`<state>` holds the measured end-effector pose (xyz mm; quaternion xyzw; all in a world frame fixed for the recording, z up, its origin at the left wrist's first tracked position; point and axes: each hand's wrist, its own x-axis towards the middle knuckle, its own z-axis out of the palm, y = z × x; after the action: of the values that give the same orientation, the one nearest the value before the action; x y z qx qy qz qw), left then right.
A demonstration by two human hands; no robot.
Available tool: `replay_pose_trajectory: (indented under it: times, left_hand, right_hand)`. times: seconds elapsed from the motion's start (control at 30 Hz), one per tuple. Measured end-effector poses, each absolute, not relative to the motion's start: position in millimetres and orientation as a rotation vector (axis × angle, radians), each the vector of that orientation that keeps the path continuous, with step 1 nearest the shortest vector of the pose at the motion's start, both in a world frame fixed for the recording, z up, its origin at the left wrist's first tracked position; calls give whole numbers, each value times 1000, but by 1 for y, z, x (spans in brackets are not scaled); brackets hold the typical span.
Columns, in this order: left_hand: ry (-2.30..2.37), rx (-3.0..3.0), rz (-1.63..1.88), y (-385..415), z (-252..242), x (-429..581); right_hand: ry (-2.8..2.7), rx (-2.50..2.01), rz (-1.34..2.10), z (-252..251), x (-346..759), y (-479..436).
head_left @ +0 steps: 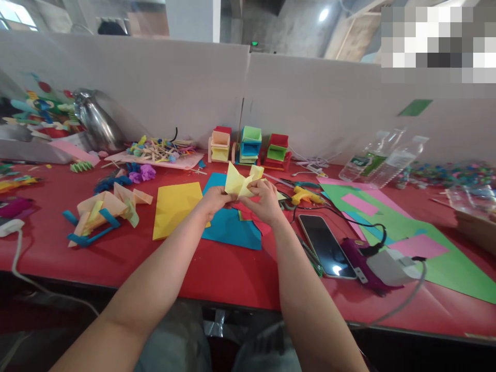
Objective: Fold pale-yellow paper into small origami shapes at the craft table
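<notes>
A pale yellow piece of folded paper (235, 181) is held up between my two hands, over the middle of the red table. My left hand (215, 200) pinches its lower left side. On the right side of the paper my right hand (264, 197) grips it with thumb and fingers closed. Beneath the hands lie a blue sheet (232, 232) and some red paper pieces (263, 223). A yellow sheet (176, 206) rests just left of the blue one. The fingertips behind the folded paper are partly hidden.
Folded paper boxes (251, 144) stand at the back. A paper figure (103, 212) sits left. On the right are a yellow glue gun (306, 196), a phone (327, 245), a purple power strip (368, 268), green paper (437, 263) and plastic bottles (399, 160). A steel jug (98, 121) leans at back left.
</notes>
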<state>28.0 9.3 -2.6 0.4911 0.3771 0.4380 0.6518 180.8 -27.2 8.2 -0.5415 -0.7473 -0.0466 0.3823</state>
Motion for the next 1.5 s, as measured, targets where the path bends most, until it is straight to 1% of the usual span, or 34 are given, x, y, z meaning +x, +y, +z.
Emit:
replay_pose_trajectory:
  times: [0.17,0.53,1.07,1.3,1.5]
  left_hand:
    - [832,1137,1001,9,-3,29]
    - [748,1130,874,10,-6,26]
    - [503,894,1026,8,-9,34]
    - [404,888,1078,9,-11,36]
    - [410,896,1125,11,-15,39]
  right_hand:
    - [-1861,-1425,-139,6,182,-24]
    - [-1905,-1426,-245,5,182,-26]
    - [-1925,-1411,-381,10,173,-34]
    - [-1919,-1416,-436,14,170,-38]
    - [-1912,-1404,-457,15,168,-40]
